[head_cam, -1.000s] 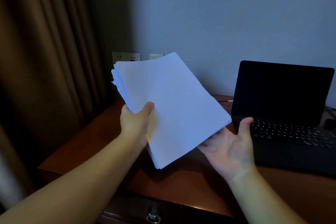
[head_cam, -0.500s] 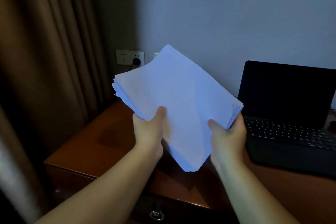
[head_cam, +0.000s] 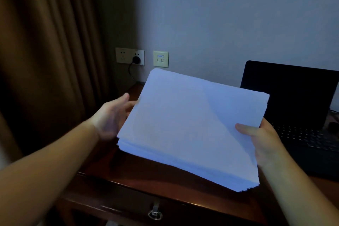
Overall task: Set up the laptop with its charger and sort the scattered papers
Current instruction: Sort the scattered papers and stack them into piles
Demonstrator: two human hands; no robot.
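Where the light is dim: much of the scene is hard to read.
Paper stack point(head_cam: 192, 126): held in the air above the worktop point(head_cam: 139, 174), left of the laptop point(head_cam: 293, 108).
Right hand point(head_cam: 264, 145): grips the stack's right edge, thumb on top, fingers hidden beneath.
Left hand point(head_cam: 111, 117): blurred, at the stack's left edge; fingers look loosely straight, contact unclear.
Laptop: open, screen dark, cut off at right.
Wall socket point(head_cam: 130, 56): black plug point(head_cam: 136, 59) in it, cable partly hidden behind paper.

Two hands point(head_cam: 110, 115) point(head_cam: 264, 145), one paper stack point(head_cam: 192, 124), one laptop point(head_cam: 293, 101), two wall plates point(head_cam: 129, 56) point(head_cam: 160, 59), one plug point(head_cam: 136, 59)
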